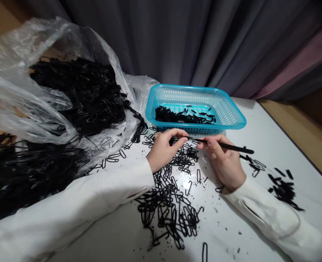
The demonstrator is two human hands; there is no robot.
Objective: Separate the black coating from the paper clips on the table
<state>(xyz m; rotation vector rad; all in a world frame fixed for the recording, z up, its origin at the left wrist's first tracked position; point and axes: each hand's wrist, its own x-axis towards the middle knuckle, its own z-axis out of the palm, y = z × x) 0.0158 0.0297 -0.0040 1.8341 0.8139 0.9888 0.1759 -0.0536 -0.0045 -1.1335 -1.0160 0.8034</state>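
Observation:
My right hand (223, 156) is closed around slim black tweezers (235, 147), their blunt end pointing right and their tip toward my left hand. My left hand (167, 147) pinches a small dark piece at thumb and forefinger, right by that tip; its exact shape is too small to make out. Beneath both hands lie many loose black plastic loops (171, 211), long and narrow, spread over the white table. Just beyond my fingers stands a blue plastic basket (231, 116) with small black strips (177, 116) heaped along its near left side.
At the left, a clear plastic bag (48, 116) bulges with a black stringy mass (90, 94). More black strands (27, 178) lie in front of it. A small pile of black pieces (285, 191) sits at the right. Grey curtains (161, 40) hang behind the white table (281, 145).

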